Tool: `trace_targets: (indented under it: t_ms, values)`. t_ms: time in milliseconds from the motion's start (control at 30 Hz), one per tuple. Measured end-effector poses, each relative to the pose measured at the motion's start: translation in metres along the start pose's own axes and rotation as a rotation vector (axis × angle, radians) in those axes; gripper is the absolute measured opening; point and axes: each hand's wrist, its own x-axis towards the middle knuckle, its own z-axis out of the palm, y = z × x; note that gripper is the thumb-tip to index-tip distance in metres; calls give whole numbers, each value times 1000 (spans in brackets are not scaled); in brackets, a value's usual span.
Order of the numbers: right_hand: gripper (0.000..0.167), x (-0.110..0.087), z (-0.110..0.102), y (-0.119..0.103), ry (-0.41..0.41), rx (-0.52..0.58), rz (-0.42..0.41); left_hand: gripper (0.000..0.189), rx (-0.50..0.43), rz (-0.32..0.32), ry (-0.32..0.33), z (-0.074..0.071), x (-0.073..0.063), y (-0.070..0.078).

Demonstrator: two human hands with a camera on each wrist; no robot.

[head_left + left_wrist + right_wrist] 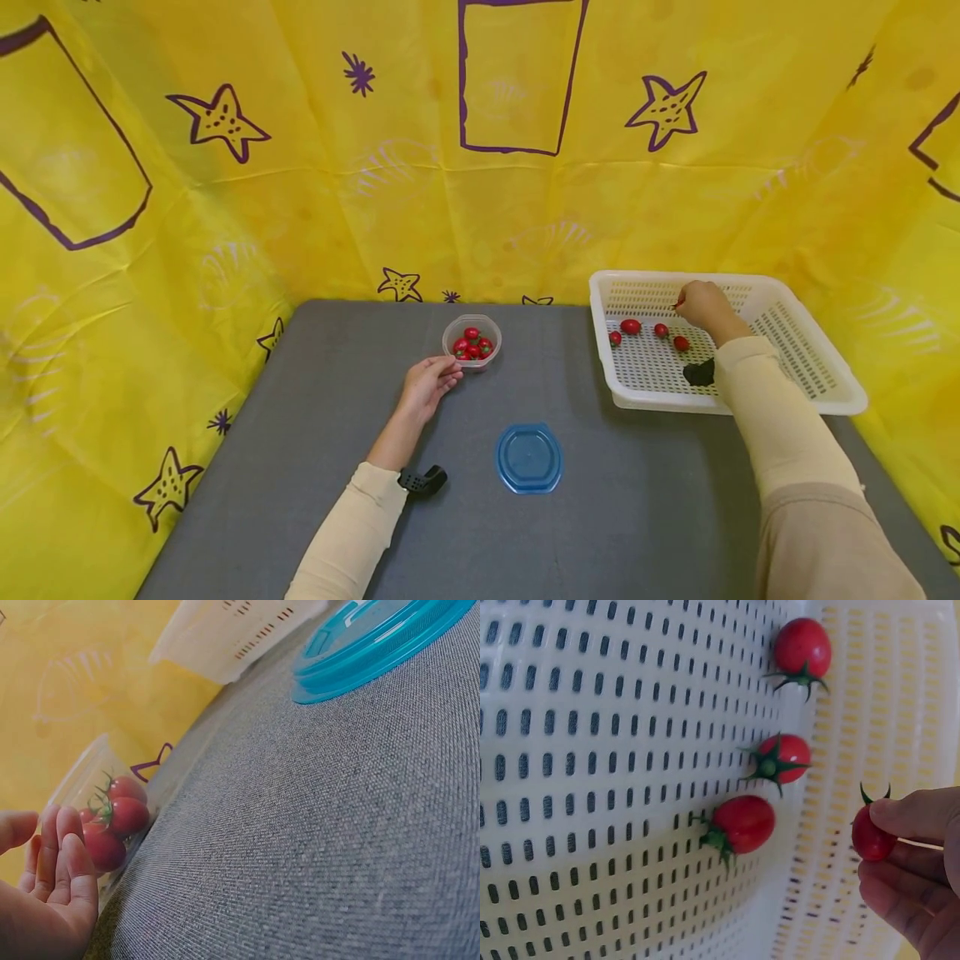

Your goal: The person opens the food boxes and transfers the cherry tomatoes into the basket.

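In the right wrist view my right hand [922, 862] pinches a red cherry tomato [871, 838] with a green stem between thumb and fingers. That hand is over the far part of a white perforated basket [660, 402]. Several more cherry tomatoes [631, 327] lie apart on the basket floor. My left hand [427, 386] is beside a small clear container [476, 365], its fingertips at the near-left rim. Thumb and fingers stand apart in the left wrist view, the fingers lightly bent. Several red tomatoes [129, 816] with green stems sit inside this container.
A blue lid [528, 458] lies flat on the grey tabletop [600, 517], between the two arms. Yellow patterned cloth [420, 208] hangs behind the table and along both sides. Each wrist carries a black device; the left one [423, 481] is plain to see.
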Motion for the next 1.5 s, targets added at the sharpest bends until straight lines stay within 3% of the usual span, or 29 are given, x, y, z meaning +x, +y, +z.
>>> trace_targets:
  t_ms: [600,900,1167,1500]
  values:
    - [15,-19,7,27,-93,20,140,13,18,2,-21,2,-1,-1]
    - [16,-22,9,29,-158,44,181,14,19,-1,-7,2,-1,-1]
    - [25,-17,7,28,-209,33,143,15,20,-5,2,3,-1,-1]
    - [32,-8,-1,15,-174,54,70,14,23,-6,8,3,-2,1]
